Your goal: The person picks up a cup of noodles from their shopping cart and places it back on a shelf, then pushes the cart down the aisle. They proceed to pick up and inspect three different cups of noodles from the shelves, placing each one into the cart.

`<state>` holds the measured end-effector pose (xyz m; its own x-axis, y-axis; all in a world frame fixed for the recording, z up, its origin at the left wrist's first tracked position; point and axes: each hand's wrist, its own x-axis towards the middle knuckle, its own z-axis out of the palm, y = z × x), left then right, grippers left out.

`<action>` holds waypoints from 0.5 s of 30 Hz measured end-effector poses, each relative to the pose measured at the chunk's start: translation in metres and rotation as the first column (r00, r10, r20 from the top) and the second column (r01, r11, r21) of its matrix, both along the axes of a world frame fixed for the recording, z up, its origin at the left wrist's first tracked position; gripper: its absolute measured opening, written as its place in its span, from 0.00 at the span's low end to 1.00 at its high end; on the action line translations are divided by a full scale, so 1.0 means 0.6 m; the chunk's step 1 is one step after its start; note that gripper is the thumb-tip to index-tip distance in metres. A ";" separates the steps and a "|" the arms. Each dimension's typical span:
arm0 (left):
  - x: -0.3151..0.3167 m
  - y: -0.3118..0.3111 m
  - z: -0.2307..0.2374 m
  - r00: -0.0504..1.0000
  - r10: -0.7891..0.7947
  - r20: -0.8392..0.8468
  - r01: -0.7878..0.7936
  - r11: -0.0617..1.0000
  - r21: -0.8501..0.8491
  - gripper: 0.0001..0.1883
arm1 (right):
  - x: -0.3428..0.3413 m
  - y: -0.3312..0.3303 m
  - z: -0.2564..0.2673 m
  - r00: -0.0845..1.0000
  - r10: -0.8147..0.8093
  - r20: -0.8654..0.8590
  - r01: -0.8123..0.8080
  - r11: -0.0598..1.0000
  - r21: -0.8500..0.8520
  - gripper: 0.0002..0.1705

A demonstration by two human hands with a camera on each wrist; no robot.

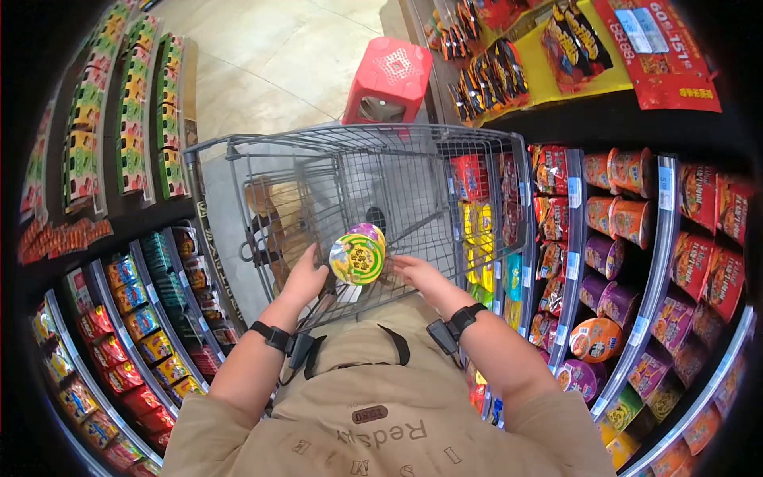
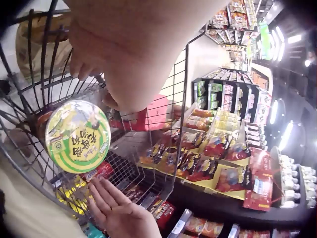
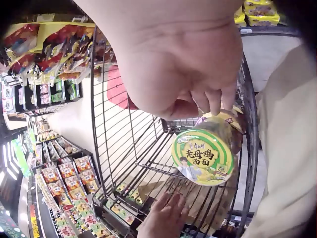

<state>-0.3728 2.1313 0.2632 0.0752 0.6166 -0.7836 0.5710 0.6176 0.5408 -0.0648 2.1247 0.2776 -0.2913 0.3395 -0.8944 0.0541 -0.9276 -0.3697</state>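
A round noodle tub with a green and yellow lid (image 1: 358,258) (image 2: 78,136) (image 3: 204,157) sits between the two hands at the near end of a wire shopping cart (image 1: 381,131). Behind its lid a purple-edged container partly shows. My left hand (image 1: 304,278) (image 2: 124,59) (image 3: 166,218) is at the tub's left with fingers extended. On the other side, my right hand (image 1: 425,278) (image 2: 121,213) (image 3: 183,69) has its fingers loosely extended towards the tub. Gaps show between both hands and the lid; contact lower down cannot be told.
A brown bag (image 1: 290,211) lies at the cart's left side. Beyond the cart stands a red stool (image 1: 389,75) on the tiled floor. Shelves of packets (image 1: 131,381) run along the left, and shelves of noodle tubs (image 1: 628,222) along the right.
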 end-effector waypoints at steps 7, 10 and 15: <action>-0.098 -0.018 0.079 0.987 0.052 0.150 -0.097 0.945 0.313 0.32 | 0.029 -0.020 0.066 0.984 -0.174 0.031 0.170 0.981 0.098 0.35; -0.140 -0.030 0.155 0.996 -0.009 0.091 -0.039 0.858 0.513 0.28 | 0.029 -0.040 0.114 0.976 -0.217 0.020 0.212 0.966 0.149 0.36; -0.205 -0.058 0.218 0.999 -0.042 -0.001 0.034 0.788 0.614 0.27 | 0.021 -0.119 0.170 0.947 -0.322 0.012 0.310 0.921 0.237 0.36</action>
<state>-0.4955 2.0963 0.3938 0.1152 0.9640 -0.2397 0.5779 0.1312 0.8055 -0.0520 2.0533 0.3793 -0.0920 0.6037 -0.7919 -0.2042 -0.7898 -0.5784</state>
